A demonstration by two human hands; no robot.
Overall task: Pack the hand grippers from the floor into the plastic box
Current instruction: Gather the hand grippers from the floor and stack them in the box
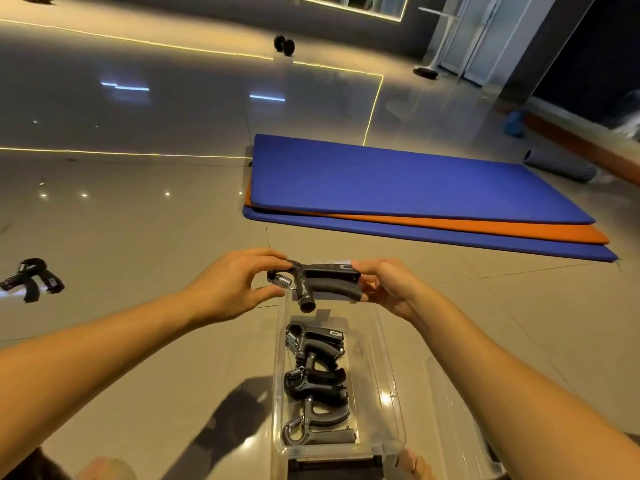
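Observation:
A black hand gripper [320, 282] with a steel spring hangs above the far end of the clear plastic box [391, 393]. Both hands hold it: my left hand [235, 282] pinches the spring end, and my right hand [384, 284] grips the ends of the handles. Inside the box lie three black hand grippers [315, 379] in a row, from far end to near end. More black hand grippers [31, 278] lie in a small heap on the floor at the far left.
Stacked blue and orange exercise mats [415, 192] lie just beyond the box, to the right. A dumbbell [284, 45] stands far back on the glossy tile floor. A rolled grey mat [557, 166] and a blue roller [514, 123] lie along the right wall.

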